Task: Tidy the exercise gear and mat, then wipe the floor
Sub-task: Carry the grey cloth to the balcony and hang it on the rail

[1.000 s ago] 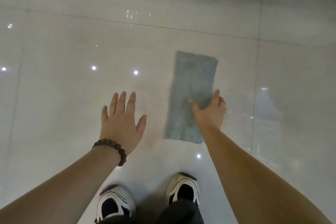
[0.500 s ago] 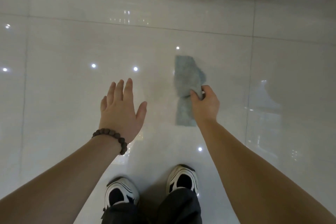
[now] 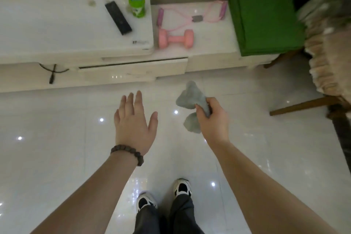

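My right hand (image 3: 212, 118) grips a crumpled grey-blue cloth (image 3: 190, 99), lifted off the glossy white floor (image 3: 57, 138). My left hand (image 3: 135, 121) hovers flat above the floor with fingers straight, holding nothing; a bead bracelet is on its wrist. On the low white cabinet (image 3: 210, 43) ahead lie a pink dumbbell (image 3: 175, 39), a pink resistance band (image 3: 191, 16) and, at its right end, a folded green mat (image 3: 266, 19).
The taller part of the white cabinet (image 3: 57, 24) at the left carries a black remote (image 3: 118, 17) and a green canister (image 3: 136, 4). A chair with a beige cushion (image 3: 326, 59) and wooden legs stands at the right. My two shoes (image 3: 163, 194) are at the bottom.
My right hand gathered the cloth that lay flat on the floor and lifted it. The view rose, bringing the cabinet, gear and mat into sight.
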### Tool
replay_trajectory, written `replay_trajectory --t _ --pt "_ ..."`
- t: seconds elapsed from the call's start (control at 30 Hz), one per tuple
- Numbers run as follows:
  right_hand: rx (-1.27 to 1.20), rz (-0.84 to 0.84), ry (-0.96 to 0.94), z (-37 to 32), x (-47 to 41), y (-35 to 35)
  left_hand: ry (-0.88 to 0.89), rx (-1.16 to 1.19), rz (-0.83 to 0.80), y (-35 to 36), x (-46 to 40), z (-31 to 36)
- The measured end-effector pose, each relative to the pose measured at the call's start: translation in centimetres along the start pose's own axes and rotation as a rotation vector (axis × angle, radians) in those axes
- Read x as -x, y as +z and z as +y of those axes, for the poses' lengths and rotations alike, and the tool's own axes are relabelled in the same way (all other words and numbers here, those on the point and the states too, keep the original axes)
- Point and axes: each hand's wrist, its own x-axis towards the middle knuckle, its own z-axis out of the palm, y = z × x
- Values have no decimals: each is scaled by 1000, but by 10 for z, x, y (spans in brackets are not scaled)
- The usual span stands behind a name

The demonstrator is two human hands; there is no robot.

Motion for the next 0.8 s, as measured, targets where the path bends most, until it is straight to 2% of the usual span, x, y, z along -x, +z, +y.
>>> replay_trajectory --t 0.17,0.33,0.57,0.8 --pt "45 4 -92 -115 48 -103 107 41 59 -123 35 78" --pt "185 116 -247 -177 108 -178 187 111 109 -205 75 113" --pt "198 296 -271 -194 185 -215 451 38 139 -253 102 141" --pt "163 526 -151 -179 258 -249 679 -21 34 -244 145 196"
